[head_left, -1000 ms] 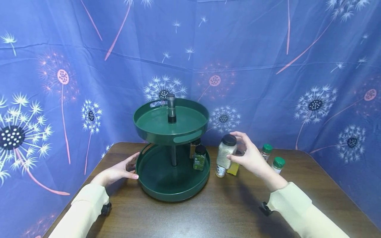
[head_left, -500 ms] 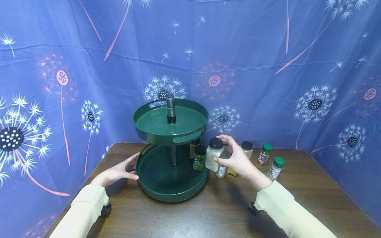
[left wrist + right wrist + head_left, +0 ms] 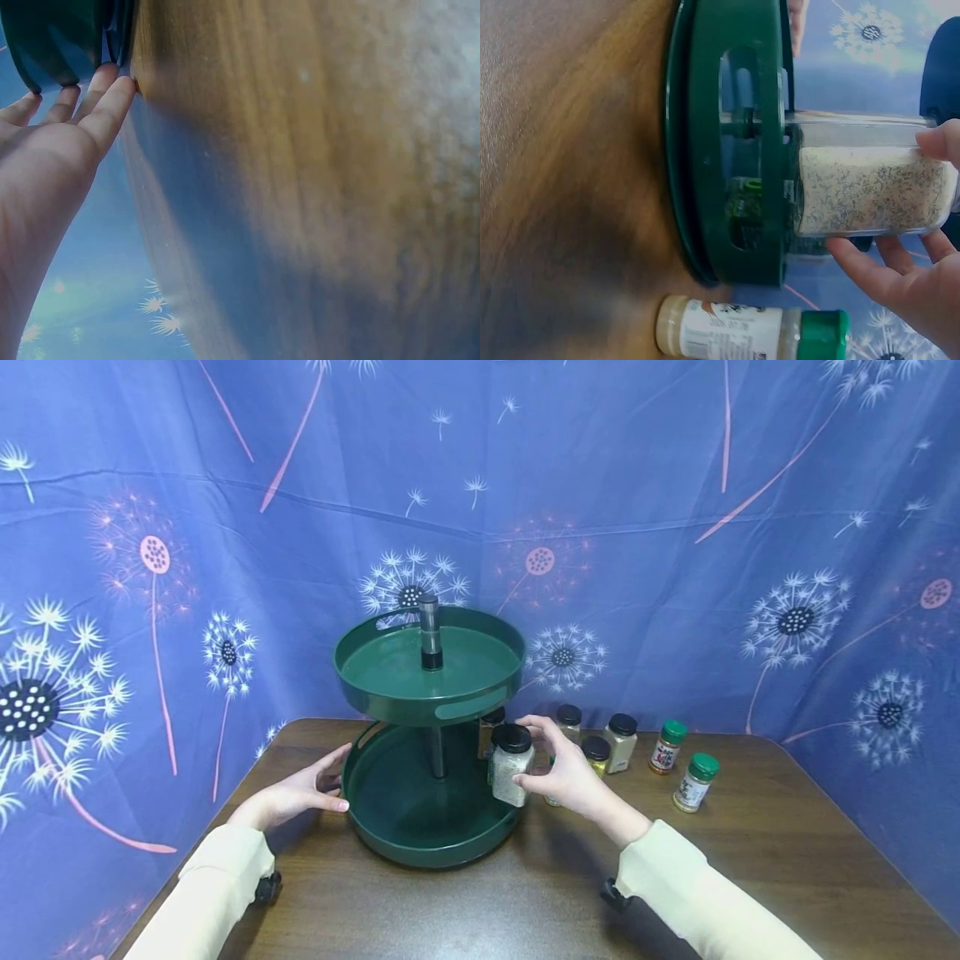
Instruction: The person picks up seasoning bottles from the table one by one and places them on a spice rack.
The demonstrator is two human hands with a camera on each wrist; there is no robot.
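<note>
A clear jar of pale, speckled seasoning with a black lid (image 3: 512, 777) is held in my right hand (image 3: 566, 774), thumb on one side and fingers on the other. It hangs slightly tilted over the right rim of the lower tray of a green two-tier turntable (image 3: 435, 857). In the right wrist view the seasoning jar (image 3: 870, 187) stands before the slotted tray wall. My left hand (image 3: 303, 791) touches the lower tray's left side with extended fingertips. Inside that tray stand a brown spice jar (image 3: 486, 743) and a green herb jar (image 3: 744, 214), largely hidden behind the held jar.
Right of the turntable, several spice jars stand on the wooden table: a tan black-lidded jar (image 3: 621, 747), a yellow one (image 3: 596, 755) and two green-lidded shakers, one nearer (image 3: 692, 785). The upper green tray (image 3: 472, 668) overhangs the lower one. A blue dandelion cloth (image 3: 645, 593) hangs behind.
My right hand has carried the seasoning jar leftward and down, from above the table jars to the lower tray's right rim. The left hand has stayed at the tray's side.
</note>
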